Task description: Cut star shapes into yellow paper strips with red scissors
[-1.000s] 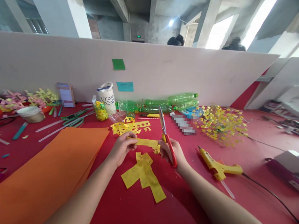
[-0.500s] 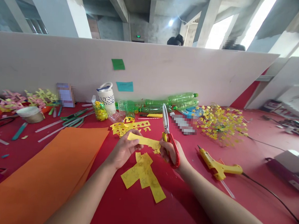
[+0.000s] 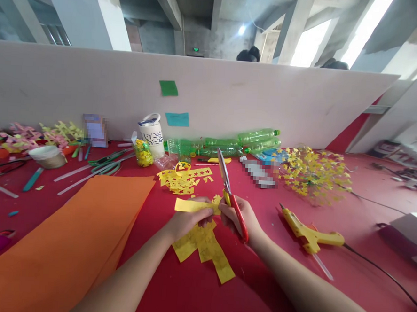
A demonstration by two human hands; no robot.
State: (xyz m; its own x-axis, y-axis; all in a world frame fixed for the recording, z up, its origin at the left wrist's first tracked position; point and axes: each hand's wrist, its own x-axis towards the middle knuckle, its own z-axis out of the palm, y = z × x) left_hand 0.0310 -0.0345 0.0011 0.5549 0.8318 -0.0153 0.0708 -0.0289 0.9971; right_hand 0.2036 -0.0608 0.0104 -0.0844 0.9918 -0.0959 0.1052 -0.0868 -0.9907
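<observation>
My left hand [image 3: 192, 222] pinches a yellow paper strip [image 3: 190, 205] between thumb and fingers. At the strip's right end, beside a jagged cut edge, the fingers of my right hand [image 3: 246, 217] also touch the paper. That hand grips red-handled scissors [image 3: 239, 218], their blades pointing up and away from me, nearly closed. Beneath my hands lie overlapping yellow paper pieces [image 3: 219, 262] with faint star outlines, partly hidden by my left hand. Farther back is a heap of yellow scraps [image 3: 178, 181] with star-shaped holes.
Orange sheets [image 3: 66, 222] cover the left side. A yellow glue gun [image 3: 308, 232] with a cord lies to the right, a yellow star bouquet [image 3: 309, 174] behind it. Green plastic bottles [image 3: 223, 145] and a white cup [image 3: 152, 136] stand along the white partition [image 3: 268, 98].
My left hand has moved right and down along the strip, close to my right hand. The strip now lies more level, and the scissors tilt farther left.
</observation>
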